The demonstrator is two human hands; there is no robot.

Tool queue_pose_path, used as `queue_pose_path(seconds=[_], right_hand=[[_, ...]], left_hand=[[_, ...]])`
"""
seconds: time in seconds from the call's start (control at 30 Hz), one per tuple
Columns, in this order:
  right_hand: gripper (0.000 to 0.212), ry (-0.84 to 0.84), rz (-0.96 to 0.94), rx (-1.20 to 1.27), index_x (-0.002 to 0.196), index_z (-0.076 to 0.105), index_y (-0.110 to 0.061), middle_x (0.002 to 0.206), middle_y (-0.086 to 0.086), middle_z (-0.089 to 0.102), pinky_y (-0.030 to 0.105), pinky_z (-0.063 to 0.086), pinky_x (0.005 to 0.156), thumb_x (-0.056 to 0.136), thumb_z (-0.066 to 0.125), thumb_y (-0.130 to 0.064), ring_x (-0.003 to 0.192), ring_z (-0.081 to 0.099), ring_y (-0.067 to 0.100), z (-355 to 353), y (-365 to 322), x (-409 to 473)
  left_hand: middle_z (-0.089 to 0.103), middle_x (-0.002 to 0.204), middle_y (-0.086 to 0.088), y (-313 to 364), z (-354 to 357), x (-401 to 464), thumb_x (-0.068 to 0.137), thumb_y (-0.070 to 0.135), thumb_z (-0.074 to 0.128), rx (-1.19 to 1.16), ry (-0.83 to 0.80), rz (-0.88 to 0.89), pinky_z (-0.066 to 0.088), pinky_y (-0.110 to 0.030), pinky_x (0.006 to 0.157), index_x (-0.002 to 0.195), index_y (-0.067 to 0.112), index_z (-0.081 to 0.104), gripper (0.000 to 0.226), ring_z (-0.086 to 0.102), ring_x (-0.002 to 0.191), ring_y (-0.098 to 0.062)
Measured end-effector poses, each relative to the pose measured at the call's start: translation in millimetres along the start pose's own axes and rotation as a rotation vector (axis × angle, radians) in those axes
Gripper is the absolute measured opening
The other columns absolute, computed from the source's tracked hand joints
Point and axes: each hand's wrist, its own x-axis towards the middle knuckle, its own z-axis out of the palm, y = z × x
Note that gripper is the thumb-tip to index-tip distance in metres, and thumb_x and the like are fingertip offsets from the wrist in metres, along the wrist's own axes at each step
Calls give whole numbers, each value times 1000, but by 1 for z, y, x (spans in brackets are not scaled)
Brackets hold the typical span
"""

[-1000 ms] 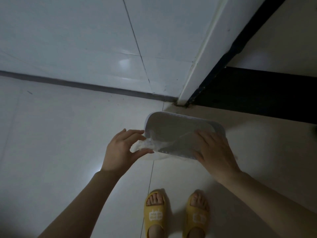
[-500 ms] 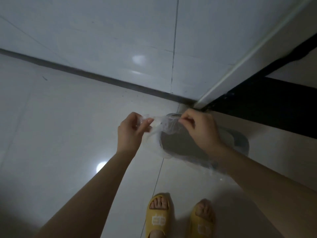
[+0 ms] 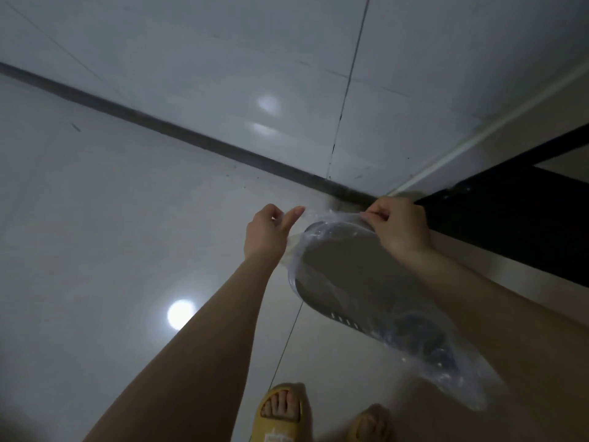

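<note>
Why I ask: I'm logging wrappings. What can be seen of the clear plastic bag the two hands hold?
The clear plastic bag is thin, see-through film, crinkled and glinting. It encloses a grey slotted basin, oblong with rounded ends. The bag hangs slanted in the air above the tiled floor, its mouth at the upper left and its loose closed end trailing to the lower right. The left hand pinches one side of the mouth and the right hand the other, stretching the opening between them.
</note>
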Motion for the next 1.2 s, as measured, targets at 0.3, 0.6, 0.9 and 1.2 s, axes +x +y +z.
queue_pose_path(seconds=[0.3,0.6,0.9,1.2], right_hand=[[22,-191,226,-62,80,74,-6,78,10,71,25,43,65,76,72,-28,71,61,22,2,2,13],[25,125,46,229,80,69,-8,71,4,67,23,41,63,79,68,-33,65,60,16,-39,-15,-24],[69,-8,27,-353,111,54,-24,108,5,61,44,44,81,55,74,-60,102,53,28,-54,22,-123],[26,108,-26,-229,102,60,-14,71,4,68,40,54,68,78,67,-6,61,63,22,-65,48,-136]], left_hand=[[59,79,-6,-21,1,-13,82,51,56,1,-182,-143,42,-30,66,86,9,60,42,55,70,-19],[59,113,6,62,-38,-19,86,40,57,15,-63,466,36,-15,82,114,20,61,35,54,100,-7],[62,121,-8,96,31,-40,85,41,58,483,-495,646,43,-40,94,109,18,66,34,56,110,-27],[72,89,-8,96,26,-36,79,28,69,134,-406,496,47,-26,76,79,7,68,21,64,85,-15]])
